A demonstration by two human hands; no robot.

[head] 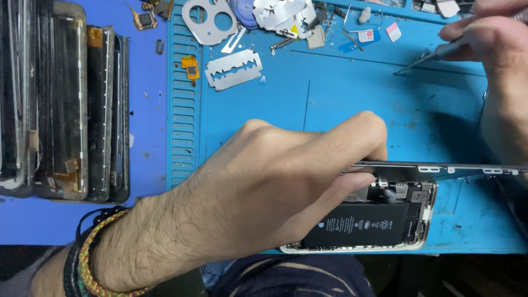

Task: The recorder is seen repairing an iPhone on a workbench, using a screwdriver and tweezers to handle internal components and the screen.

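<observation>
Phone [379,225] lay opened under the left hand [258,187], whose fingers pinched its lifted screen [440,169] by the edge. Farther off, the right hand [489,41] gripped a thin tool [434,56] above the blue mat [341,99].

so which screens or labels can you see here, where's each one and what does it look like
Lifted phone screen: thin dark panel seen edge-on, held up by the left hand over the open phone.
Battery label: black rectangle with small white print, inside the open phone, bottom centre.
Stack of old screens: dark, worn panels standing side by side at the left edge.
Small stickers: white and pink, top right of the blue mat.
</observation>
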